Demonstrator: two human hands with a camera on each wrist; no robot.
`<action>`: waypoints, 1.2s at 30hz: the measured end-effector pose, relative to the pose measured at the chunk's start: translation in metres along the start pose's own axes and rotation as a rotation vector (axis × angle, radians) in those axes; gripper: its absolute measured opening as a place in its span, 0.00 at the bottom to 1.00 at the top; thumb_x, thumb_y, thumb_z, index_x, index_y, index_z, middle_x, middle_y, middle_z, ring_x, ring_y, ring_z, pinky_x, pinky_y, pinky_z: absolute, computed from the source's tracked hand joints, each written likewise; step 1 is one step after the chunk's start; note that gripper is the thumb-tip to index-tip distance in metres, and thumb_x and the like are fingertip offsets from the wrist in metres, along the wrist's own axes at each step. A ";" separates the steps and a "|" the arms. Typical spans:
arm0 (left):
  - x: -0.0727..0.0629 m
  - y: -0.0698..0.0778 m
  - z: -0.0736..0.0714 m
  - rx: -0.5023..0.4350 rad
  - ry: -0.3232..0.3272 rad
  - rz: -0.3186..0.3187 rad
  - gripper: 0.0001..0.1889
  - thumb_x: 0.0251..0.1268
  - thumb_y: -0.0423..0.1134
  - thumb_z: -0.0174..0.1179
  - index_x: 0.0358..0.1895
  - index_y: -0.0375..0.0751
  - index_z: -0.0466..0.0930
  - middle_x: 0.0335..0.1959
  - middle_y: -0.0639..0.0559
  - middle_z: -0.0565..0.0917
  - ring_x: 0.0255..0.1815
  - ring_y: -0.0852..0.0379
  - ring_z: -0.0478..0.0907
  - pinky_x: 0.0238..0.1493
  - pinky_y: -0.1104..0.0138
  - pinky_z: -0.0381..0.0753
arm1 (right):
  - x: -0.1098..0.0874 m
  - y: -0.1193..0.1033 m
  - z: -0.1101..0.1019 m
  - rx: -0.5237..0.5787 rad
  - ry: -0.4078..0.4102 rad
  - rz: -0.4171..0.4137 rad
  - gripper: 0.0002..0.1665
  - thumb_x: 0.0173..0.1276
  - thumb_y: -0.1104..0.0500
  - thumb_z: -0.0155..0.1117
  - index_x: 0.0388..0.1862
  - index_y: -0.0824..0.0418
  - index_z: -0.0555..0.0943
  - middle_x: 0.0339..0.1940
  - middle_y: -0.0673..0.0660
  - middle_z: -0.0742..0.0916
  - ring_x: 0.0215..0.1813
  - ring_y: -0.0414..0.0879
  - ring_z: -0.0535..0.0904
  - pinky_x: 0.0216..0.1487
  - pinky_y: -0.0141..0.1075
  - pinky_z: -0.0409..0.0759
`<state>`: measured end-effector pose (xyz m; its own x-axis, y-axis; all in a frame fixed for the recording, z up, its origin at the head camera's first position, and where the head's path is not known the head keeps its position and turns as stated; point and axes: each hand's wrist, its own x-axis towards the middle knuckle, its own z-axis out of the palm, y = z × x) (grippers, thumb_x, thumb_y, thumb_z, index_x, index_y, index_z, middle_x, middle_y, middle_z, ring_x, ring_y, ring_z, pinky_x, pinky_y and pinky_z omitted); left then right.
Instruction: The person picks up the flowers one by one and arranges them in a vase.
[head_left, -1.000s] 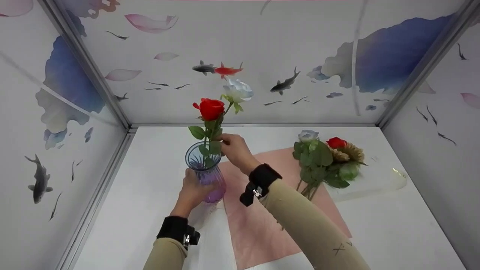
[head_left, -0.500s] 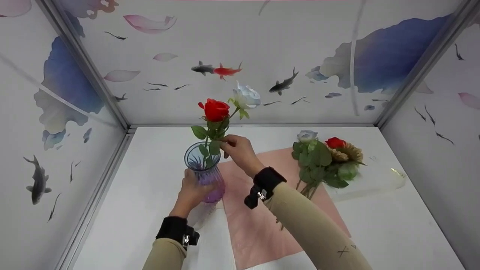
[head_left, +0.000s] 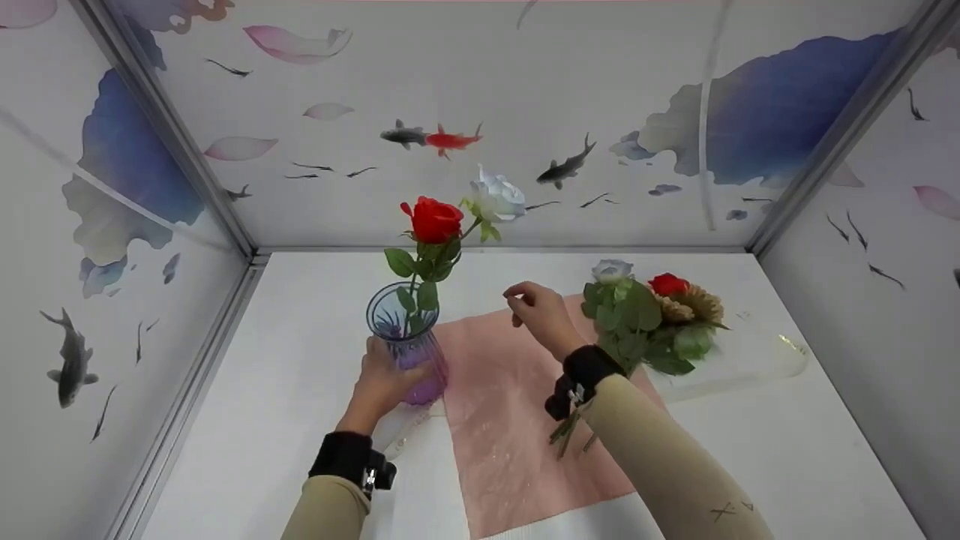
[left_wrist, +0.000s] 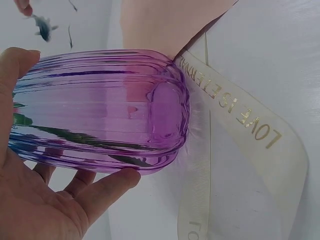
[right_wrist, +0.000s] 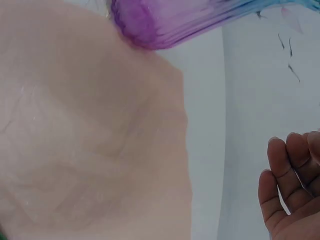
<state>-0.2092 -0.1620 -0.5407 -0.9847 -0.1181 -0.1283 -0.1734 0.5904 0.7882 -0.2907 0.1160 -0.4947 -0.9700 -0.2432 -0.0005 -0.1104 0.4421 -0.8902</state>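
Purple-blue, the vase [head_left: 425,354] with two roses [head_left: 437,220], at ten o'clock from the pink paper [head_left: 499,420], is grasped by the left hand [head_left: 384,381]. At the vase's three o'clock, the right hand [head_left: 544,315] is empty, fingers loosely bent.

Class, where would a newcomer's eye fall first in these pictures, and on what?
Probably on the red rose rising from the blue-and-purple vase gripped by the left hand, with a white rose leaning beside it. Next, perhaps, the bunch of flowers lying at right, its stems over the pink sheet.
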 end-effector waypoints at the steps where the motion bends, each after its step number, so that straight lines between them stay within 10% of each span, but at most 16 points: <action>1: 0.000 0.000 0.000 0.005 -0.001 0.001 0.58 0.57 0.52 0.74 0.79 0.32 0.42 0.73 0.29 0.61 0.75 0.30 0.62 0.68 0.35 0.67 | -0.002 0.006 -0.004 -0.014 0.001 0.009 0.14 0.82 0.55 0.54 0.59 0.56 0.81 0.33 0.66 0.84 0.33 0.49 0.78 0.42 0.42 0.73; 36: -0.003 0.001 -0.002 0.001 -0.017 -0.005 0.59 0.58 0.53 0.73 0.79 0.30 0.40 0.73 0.24 0.59 0.76 0.27 0.59 0.71 0.38 0.66 | -0.037 0.113 -0.072 -0.475 0.155 0.081 0.16 0.76 0.67 0.57 0.59 0.71 0.80 0.51 0.69 0.84 0.54 0.62 0.81 0.57 0.56 0.79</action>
<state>-0.2063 -0.1628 -0.5378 -0.9839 -0.1074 -0.1427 -0.1786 0.5907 0.7869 -0.2832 0.2374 -0.5624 -0.9963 -0.0765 0.0384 -0.0845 0.8068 -0.5847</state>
